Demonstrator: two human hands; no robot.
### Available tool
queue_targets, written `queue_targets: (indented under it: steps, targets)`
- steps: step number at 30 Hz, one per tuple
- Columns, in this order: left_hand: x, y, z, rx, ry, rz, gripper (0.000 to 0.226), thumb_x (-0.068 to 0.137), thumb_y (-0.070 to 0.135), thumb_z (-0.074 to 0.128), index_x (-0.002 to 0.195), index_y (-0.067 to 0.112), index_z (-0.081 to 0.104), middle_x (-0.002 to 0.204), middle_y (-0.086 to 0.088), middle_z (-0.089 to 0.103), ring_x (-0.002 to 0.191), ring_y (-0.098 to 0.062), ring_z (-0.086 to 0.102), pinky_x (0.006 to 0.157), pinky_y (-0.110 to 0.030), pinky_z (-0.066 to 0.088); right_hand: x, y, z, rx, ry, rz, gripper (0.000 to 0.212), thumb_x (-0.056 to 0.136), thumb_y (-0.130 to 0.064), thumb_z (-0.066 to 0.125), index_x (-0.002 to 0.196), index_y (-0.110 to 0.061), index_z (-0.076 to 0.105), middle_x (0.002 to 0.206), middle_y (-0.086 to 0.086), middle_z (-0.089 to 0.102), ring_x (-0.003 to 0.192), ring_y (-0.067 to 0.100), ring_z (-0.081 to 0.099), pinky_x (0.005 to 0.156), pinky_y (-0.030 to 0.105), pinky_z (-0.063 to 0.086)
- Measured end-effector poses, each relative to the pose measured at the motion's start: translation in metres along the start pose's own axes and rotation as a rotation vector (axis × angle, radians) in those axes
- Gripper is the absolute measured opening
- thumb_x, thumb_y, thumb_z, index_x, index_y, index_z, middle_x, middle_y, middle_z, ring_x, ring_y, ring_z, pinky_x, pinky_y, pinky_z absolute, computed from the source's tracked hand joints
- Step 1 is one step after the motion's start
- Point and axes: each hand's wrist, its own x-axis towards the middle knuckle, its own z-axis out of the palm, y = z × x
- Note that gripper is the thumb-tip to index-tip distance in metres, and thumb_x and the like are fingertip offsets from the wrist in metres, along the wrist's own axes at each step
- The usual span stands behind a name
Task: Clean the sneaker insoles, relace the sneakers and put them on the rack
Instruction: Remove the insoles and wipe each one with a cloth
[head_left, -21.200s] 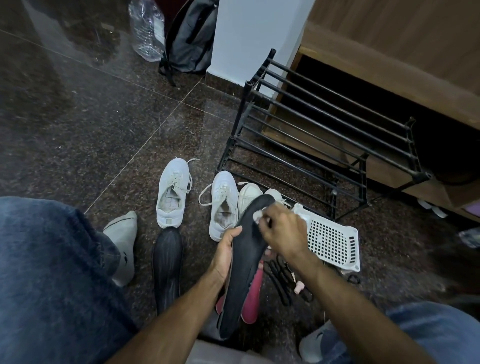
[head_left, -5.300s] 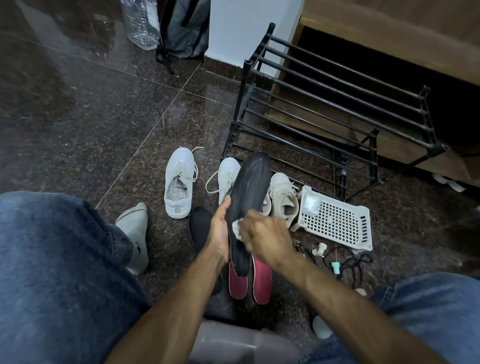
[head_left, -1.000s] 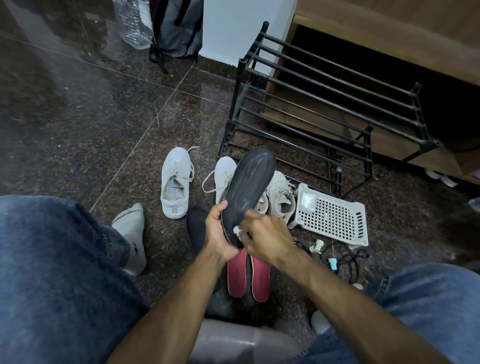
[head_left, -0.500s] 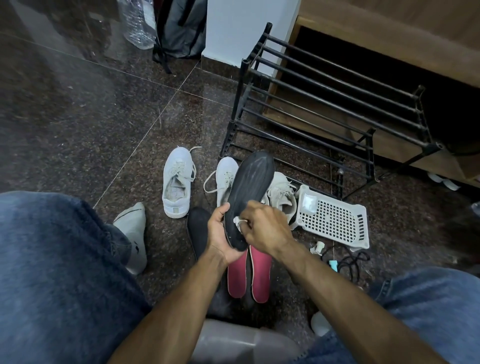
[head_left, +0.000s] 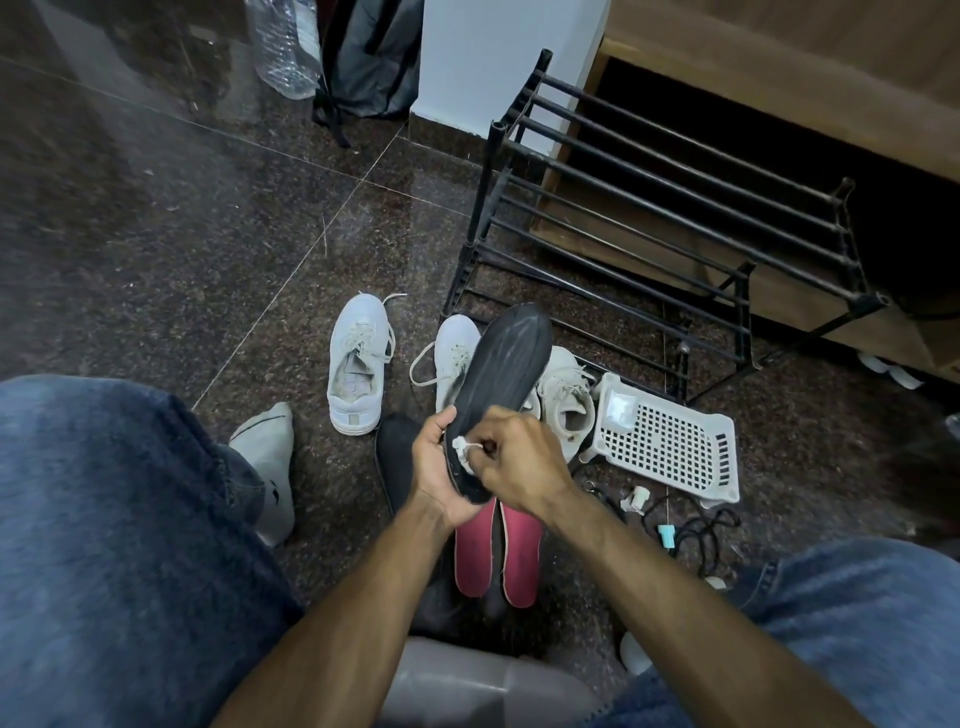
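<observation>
Cupped under the heel end, the left hand (head_left: 435, 470) gripped the black insole (head_left: 498, 382), which slanted up with its toe over the sneakers (head_left: 563, 397) near the rack (head_left: 660, 208). Curled fingers of the right hand (head_left: 519, 462) pinched a white wipe (head_left: 461, 448) against the insole's heel. Two pink insoles (head_left: 498, 551) lay on the floor below the hands, another sneaker (head_left: 358, 364) to the left, a basket (head_left: 670, 441) to the right.

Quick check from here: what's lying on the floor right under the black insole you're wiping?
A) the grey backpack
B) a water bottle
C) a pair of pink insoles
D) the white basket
C: two pink insoles lie side by side just below the black insole that the left hand holds.
</observation>
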Motion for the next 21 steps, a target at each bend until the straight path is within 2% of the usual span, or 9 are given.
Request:
queue_targets:
  steps: [3,6,10,16,19,21]
  targets:
    - [0.0,0.004,0.0,-0.016,-0.006,0.066,0.044,0.091,0.036,0.044,0.085,0.005,0.074,0.085,-0.011,0.072,0.074,-0.024,0.07,0.073,-0.03,0.056,-0.014,-0.005,0.001,0.054,-0.074,-0.044,0.015,0.082,-0.023,0.06,0.087,-0.023,0.074,0.084,-0.011,0.059,0.077,0.014,0.059,0.066,0.032,0.049]
    - [0.001,0.0,0.002,-0.008,0.007,0.032,0.044,0.091,0.037,0.044,0.083,0.005,0.074,0.085,-0.01,0.072,0.075,-0.023,0.069,0.075,-0.03,0.055,-0.011,0.0,-0.002,-0.025,-0.082,-0.054,0.015,0.084,-0.025,0.059,0.09,-0.023,0.073,0.089,-0.01,0.06,0.082,0.018,0.061,0.07,0.034,0.05]
    - [-0.001,-0.004,0.002,-0.004,0.023,-0.058,0.039,0.085,0.04,0.052,0.098,0.006,0.068,0.092,-0.01,0.068,0.087,-0.024,0.064,0.083,-0.034,0.049,0.01,0.006,-0.005,-0.156,0.018,0.014,0.021,0.088,-0.03,0.055,0.097,-0.021,0.072,0.097,-0.004,0.061,0.089,0.026,0.063,0.075,0.038,0.051]
    - [-0.001,0.005,0.0,-0.02,0.023,0.067,0.038,0.091,0.036,0.046,0.097,0.006,0.068,0.087,-0.011,0.072,0.077,-0.024,0.068,0.076,-0.031,0.055,-0.014,-0.005,0.003,-0.011,-0.09,-0.05,0.017,0.083,-0.025,0.059,0.091,-0.022,0.074,0.091,-0.008,0.062,0.082,0.019,0.061,0.069,0.035,0.051]
    - [0.0,-0.001,0.001,-0.001,0.036,0.022,0.037,0.089,0.036,0.047,0.094,0.007,0.069,0.087,-0.009,0.071,0.08,-0.024,0.067,0.084,-0.034,0.05,-0.006,0.003,0.002,-0.128,-0.056,-0.045,0.02,0.088,-0.028,0.055,0.096,-0.022,0.072,0.097,-0.006,0.061,0.088,0.023,0.062,0.073,0.036,0.051]
    - [-0.002,-0.008,0.003,0.0,0.029,-0.03,0.039,0.088,0.037,0.048,0.089,0.007,0.073,0.087,-0.01,0.071,0.081,-0.024,0.068,0.079,-0.034,0.053,0.006,0.009,-0.002,-0.2,-0.009,-0.008,0.021,0.089,-0.03,0.053,0.097,-0.021,0.071,0.099,-0.003,0.06,0.09,0.027,0.063,0.075,0.038,0.051]
